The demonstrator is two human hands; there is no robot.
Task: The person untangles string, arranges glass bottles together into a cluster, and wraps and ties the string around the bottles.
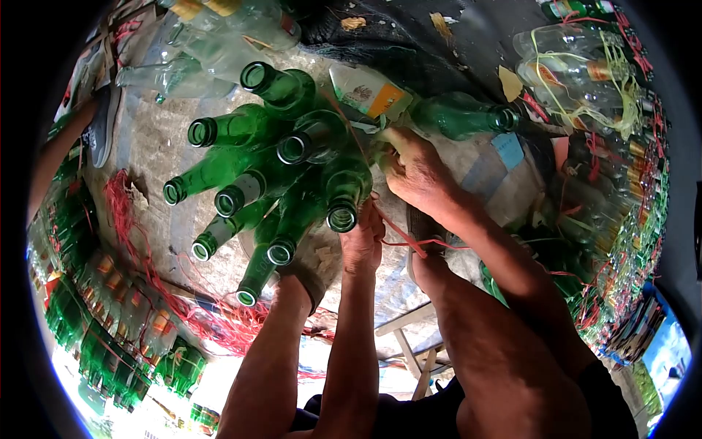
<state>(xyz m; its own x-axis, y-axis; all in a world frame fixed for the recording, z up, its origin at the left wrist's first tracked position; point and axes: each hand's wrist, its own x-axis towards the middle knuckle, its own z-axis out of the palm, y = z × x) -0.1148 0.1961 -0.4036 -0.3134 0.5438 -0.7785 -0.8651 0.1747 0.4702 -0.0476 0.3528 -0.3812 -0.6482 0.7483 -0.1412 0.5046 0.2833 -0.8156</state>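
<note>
A cluster of several green glass bottles (292, 150) stands in front of me, necks fanned toward the camera. A thin red plastic string (344, 121) runs along the cluster's right side. My left hand (362, 240) is closed beside the nearest right bottle (346, 186), with red string at its fingertips; loose string (401, 235) trails to the right. My right hand (418, 172) is closed in a pinch, close against the cluster's right side. What its fingertips hold is hard to make out. A single green bottle (461, 115) lies beyond that hand.
Clear bottles (183, 77) lie at the back left. Tied clear bottles (574, 69) sit at the far right. Tangled red string (227, 322) spreads on the floor at left. Stacked bottles (88, 329) line both sides. Another person's arm (62, 150) enters at the left edge.
</note>
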